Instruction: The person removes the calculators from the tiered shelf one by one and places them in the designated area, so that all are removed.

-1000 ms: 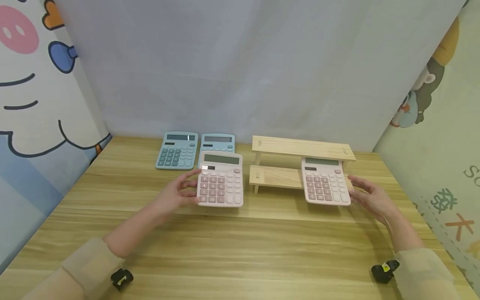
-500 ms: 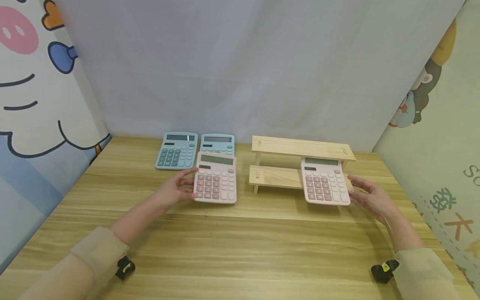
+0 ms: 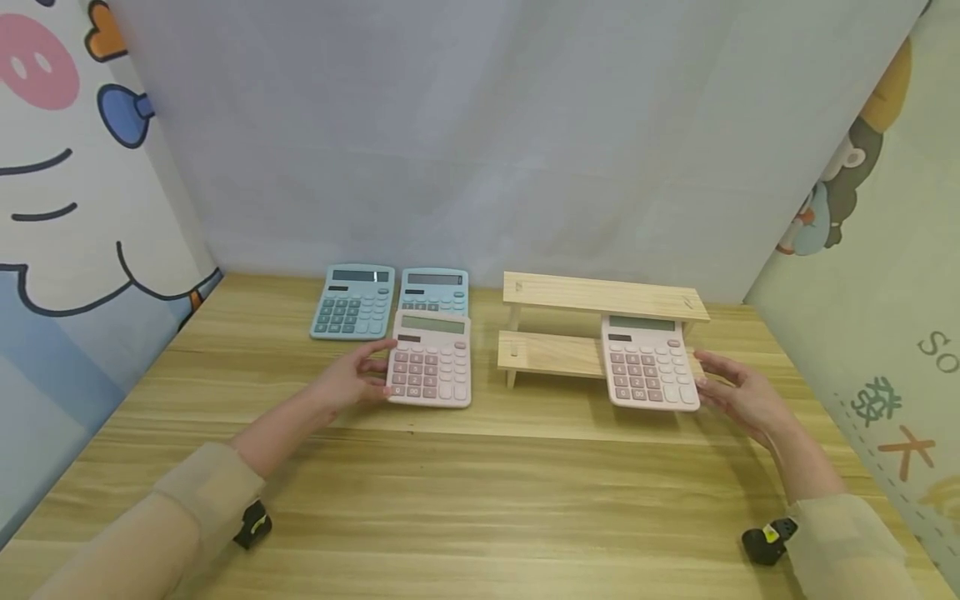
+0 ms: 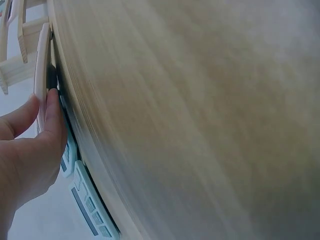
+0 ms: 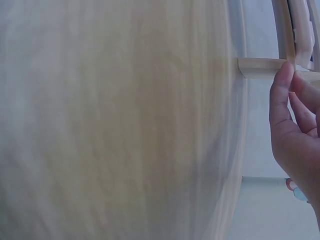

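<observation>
Left hand (image 3: 348, 379): fingers pinched pink calculator (image 3: 429, 375) at nine o'clock edge.
Pink calculator: light, stiff, I judged; best held by sides.
Right hand (image 3: 738, 396): fingers pinched shelf (image 3: 555, 354) at three o'clock.

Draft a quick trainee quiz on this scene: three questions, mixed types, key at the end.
1. Short answer: what does the left hand hold?
2. Multiple choice: how many calculators show in the head view? A) two B) three C) four
3. True or false: both blue calculators sit on the wooden shelf.

Key:
1. A pink calculator.
2. C: two pink, two blue.
3. False: the blue calculators are on the table, left of the wooden shelf.
</observation>
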`<state>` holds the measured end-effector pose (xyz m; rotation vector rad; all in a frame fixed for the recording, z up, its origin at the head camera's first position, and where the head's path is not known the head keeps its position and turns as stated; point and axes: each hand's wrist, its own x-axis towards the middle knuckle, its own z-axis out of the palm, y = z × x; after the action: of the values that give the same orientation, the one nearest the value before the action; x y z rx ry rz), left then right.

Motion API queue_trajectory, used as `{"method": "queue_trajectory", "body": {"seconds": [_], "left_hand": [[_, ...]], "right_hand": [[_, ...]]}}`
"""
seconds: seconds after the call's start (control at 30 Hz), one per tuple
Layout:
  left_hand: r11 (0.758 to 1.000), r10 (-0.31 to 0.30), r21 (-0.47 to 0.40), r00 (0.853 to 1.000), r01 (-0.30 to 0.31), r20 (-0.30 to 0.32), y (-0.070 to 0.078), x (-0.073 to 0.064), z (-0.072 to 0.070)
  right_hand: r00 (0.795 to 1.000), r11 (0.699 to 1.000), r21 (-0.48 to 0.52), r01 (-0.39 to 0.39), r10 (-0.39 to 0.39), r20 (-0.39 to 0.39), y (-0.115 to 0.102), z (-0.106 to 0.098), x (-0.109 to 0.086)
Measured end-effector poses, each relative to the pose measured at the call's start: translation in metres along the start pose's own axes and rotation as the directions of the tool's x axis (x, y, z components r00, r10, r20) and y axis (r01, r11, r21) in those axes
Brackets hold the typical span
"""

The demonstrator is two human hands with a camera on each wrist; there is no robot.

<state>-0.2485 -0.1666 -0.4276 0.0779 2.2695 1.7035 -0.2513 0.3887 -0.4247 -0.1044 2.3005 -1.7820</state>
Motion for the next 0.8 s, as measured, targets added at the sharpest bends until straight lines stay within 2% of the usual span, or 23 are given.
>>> {"method": "queue_trajectory", "body": {"seconds": [0.27,0.57,0.8], "left_hand": [[0.999,-0.015,0.043,1.000,0.014,0.017,0.0014,0.0041,-0.0013],[0.985,-0.028,0.172,1.000,0.026,0.011,0.0040,0.0052,-0.0018],[0.953,0.028,0.300,0.999,-0.037,0.034,0.0037,0.0094,-0.0052]], "right_hand": [[1.000,1.000,0.010,0.009,-0.009,0.009,-0.0005,-0.0004,-0.0006],[1.000,1.000,-0.012,-0.006,0.006,0.009,-0.0014,-0.0005,-0.0002],[1.000,1.000,-0.013,-0.006,0.006,0.003,-0.0008,-0.0012,-0.0006]]}}
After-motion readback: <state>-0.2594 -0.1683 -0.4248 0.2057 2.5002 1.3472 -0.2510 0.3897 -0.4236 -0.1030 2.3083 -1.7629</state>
